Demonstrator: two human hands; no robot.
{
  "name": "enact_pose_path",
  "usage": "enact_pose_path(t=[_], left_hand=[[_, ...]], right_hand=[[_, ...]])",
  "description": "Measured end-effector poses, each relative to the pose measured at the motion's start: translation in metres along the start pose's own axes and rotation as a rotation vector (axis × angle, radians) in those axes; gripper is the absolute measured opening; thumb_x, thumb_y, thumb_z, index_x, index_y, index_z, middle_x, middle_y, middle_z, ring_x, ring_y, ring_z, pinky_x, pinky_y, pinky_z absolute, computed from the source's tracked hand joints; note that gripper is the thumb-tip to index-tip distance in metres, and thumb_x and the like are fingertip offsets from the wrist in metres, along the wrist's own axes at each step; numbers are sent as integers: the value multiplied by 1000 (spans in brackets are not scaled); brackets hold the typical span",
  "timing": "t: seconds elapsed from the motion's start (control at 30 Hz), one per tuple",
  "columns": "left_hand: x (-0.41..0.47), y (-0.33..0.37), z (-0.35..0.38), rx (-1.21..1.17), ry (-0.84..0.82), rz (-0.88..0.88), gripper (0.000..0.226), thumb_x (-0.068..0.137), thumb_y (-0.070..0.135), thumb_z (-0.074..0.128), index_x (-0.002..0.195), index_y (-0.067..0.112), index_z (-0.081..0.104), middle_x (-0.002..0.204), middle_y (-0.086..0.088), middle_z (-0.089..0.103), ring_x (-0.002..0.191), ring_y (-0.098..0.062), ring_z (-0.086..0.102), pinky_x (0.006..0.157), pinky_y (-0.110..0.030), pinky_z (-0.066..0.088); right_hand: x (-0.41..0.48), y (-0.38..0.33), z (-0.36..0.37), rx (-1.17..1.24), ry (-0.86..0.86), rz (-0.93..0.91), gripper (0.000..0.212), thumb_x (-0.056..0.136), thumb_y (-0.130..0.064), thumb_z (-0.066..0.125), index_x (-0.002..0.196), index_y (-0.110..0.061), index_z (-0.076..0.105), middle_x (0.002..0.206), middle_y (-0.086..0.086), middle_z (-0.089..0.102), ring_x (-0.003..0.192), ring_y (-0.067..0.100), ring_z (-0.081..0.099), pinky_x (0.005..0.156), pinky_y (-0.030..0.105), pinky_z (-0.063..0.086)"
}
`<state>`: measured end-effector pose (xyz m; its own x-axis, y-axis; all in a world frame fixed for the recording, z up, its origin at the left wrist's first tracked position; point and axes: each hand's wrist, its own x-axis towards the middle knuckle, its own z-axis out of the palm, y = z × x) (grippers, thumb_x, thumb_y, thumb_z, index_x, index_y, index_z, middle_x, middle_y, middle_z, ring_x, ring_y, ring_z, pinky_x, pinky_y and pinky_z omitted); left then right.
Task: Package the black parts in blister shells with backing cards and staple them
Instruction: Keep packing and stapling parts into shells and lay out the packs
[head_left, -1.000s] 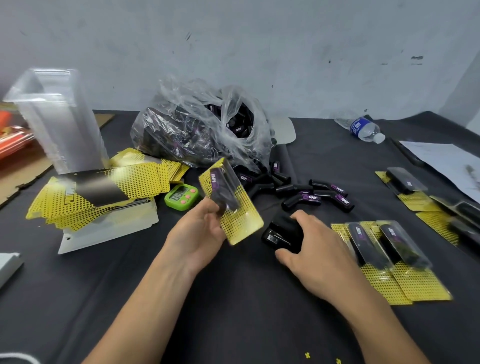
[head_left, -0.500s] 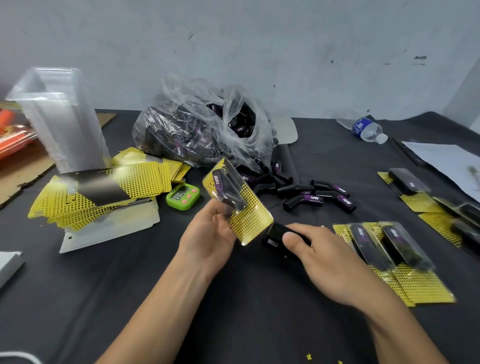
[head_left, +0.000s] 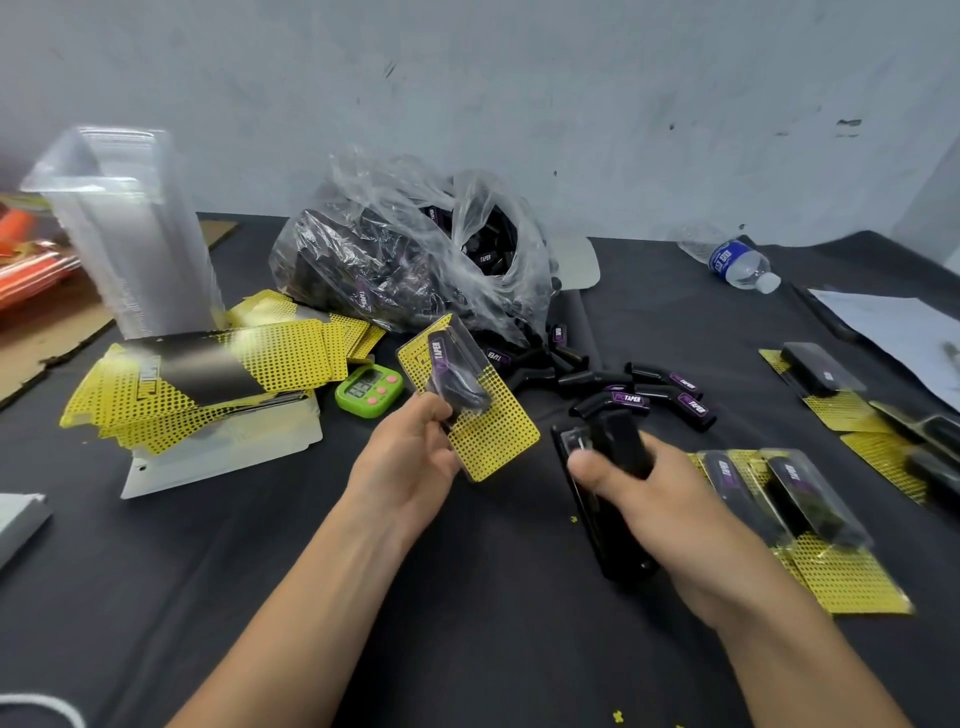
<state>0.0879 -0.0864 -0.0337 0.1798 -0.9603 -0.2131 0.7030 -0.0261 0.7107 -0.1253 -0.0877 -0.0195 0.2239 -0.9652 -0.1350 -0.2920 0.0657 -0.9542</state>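
Our left hand (head_left: 410, 457) pinches a pack (head_left: 467, 400) in the middle of the frame. It is a black part (head_left: 457, 387) under a clear shell (head_left: 470, 348) on a yellow card (head_left: 496, 441), held tilted above the tabletop (head_left: 467, 649). Just right of it, our right hand (head_left: 660, 499) has its grip clamped round the stapler (head_left: 615, 441), whose mouth points toward the pack but is apart from it. We judge this pack assembled and not yet stapled, though any staple would be too small to make out.

As for progress, two packs (head_left: 795, 499) lie side by side at the lower right, and more (head_left: 852, 405) lie along the right edge, so a fair batch looks done. Much is left: loose parts (head_left: 639, 397) lie scattered right of centre, and a plastic bag (head_left: 415, 260) behind them at upper centre looks full of the same. Spare cards (head_left: 208, 379) are heaped at the left, with nested shells (head_left: 124, 234) standing tall at the upper left — plenty for many more rounds.
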Motion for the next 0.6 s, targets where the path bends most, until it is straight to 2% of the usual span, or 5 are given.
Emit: enact_pose_path(t=[0.1, 0.2, 0.27, 0.4, 0.6], left_hand=[[-2, 2, 2, -59, 35, 10, 25, 102, -4, 39, 89, 14, 50, 55, 1, 62, 39, -4, 54, 37, -17, 42], [-1, 6, -1, -135, 24, -35, 18, 102, 1, 43, 112, 10, 55, 105, -3, 64, 70, -7, 57, 59, -18, 45], [0, 7, -2, -153, 10, -30, 20, 102, 1, 43, 112, 11, 58, 108, -7, 63, 80, -11, 61, 63, -21, 51], [-5, 10, 5, -84, -19, 67, 19, 101, -2, 45, 101, 14, 55, 87, 1, 66, 61, -4, 59, 46, -15, 44], [-15, 12, 9, 131, -161, 174, 34, 100, -5, 43, 115, 12, 69, 107, -5, 73, 77, -9, 66, 49, -16, 47]], right_hand=[[1, -1, 5, 345, -36, 159, 55, 60, -70, 75, 89, -24, 82, 92, 0, 81, 89, 21, 78, 82, 41, 56], [0, 0, 11, 524, -92, 280, 60, 75, -70, 61, 98, -20, 84, 109, 10, 79, 99, 25, 77, 80, 41, 61], [0, 1, 13, 549, -116, 272, 62, 80, -65, 57, 111, -16, 81, 114, 10, 78, 105, 24, 76, 83, 40, 60], [-1, 3, 17, 484, -264, 132, 69, 81, -44, 77, 142, -17, 59, 130, 9, 72, 122, 25, 68, 103, 42, 55], [-5, 7, 30, 326, -292, 2, 76, 49, -45, 99, 118, -21, 75, 118, 14, 75, 115, 35, 70, 100, 48, 55]])
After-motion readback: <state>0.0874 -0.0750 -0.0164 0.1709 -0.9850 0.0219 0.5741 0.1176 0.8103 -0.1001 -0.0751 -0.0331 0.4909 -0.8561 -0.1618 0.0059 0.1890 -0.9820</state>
